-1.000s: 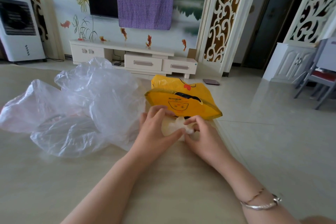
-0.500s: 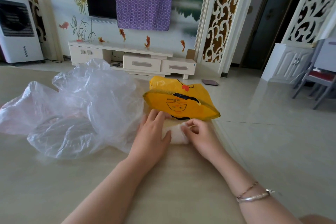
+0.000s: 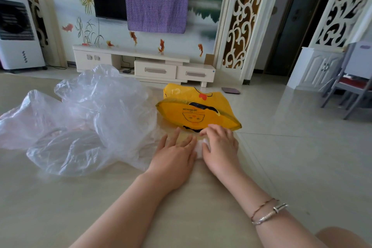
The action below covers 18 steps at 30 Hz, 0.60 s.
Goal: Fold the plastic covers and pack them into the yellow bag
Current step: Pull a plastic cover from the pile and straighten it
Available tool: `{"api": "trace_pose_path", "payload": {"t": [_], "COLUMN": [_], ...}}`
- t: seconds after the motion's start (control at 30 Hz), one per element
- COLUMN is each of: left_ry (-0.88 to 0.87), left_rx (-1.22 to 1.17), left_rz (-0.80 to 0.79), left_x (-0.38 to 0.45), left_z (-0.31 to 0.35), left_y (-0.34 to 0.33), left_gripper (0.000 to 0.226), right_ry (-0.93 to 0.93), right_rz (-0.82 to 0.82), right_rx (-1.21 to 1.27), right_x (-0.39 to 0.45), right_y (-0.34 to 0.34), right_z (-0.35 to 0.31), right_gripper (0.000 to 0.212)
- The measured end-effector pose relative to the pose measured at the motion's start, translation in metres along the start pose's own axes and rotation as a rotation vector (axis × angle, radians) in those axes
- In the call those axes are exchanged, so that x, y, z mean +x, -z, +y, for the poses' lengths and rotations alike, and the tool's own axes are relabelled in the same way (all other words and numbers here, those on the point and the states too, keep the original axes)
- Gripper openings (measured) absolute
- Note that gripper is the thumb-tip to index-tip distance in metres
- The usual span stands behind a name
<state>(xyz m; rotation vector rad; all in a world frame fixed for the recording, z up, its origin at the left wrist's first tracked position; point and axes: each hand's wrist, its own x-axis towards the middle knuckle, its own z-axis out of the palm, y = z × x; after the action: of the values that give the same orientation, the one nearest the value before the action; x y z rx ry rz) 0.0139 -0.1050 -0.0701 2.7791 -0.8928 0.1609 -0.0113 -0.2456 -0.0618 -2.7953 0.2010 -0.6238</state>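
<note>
A small folded plastic cover point(image 3: 199, 148) lies on the beige table point(image 3: 100, 207), just in front of the yellow bag point(image 3: 197, 112) with a chick drawing. My left hand point(image 3: 174, 159) lies flat with straight fingers, pressing the left part of the folded cover. My right hand point(image 3: 220, 147) presses down on its right part, fingers spread and reaching the bag's near edge. Most of the folded cover is hidden under both hands. A big heap of loose clear plastic covers point(image 3: 80, 123) sits to the left of my hands.
The table's right edge point(image 3: 251, 157) runs just beside my right hand, with tiled floor beyond. A white TV cabinet point(image 3: 145, 64) stands against the far wall, a white air cooler point(image 3: 18, 32) at the far left, and a grey chair point(image 3: 352, 84) at the right.
Both hands were pinching and rolling the small folded cover; now they lie flat and press it down. My right hand's fingers have opened and moved forward to the bag's edge.
</note>
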Motion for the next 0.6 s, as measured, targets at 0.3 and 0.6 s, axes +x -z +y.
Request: {"api": "trace_pose_path", "payload": {"t": [0.3, 0.6], "left_ry": [0.015, 0.054], "left_rx": [0.019, -0.158], "left_rz": [-0.119, -0.076], "left_x": [0.003, 0.007], "left_z": [-0.001, 0.004], "left_y": [0.002, 0.012], "left_gripper": [0.054, 0.052], "right_ry": [0.029, -0.024], "right_rz": [-0.304, -0.117], "right_rx": [-0.196, 0.041], "right_x": [-0.001, -0.003], "right_y": [0.003, 0.001], "right_z": [0.003, 0.009], "right_gripper": [0.049, 0.032]}}
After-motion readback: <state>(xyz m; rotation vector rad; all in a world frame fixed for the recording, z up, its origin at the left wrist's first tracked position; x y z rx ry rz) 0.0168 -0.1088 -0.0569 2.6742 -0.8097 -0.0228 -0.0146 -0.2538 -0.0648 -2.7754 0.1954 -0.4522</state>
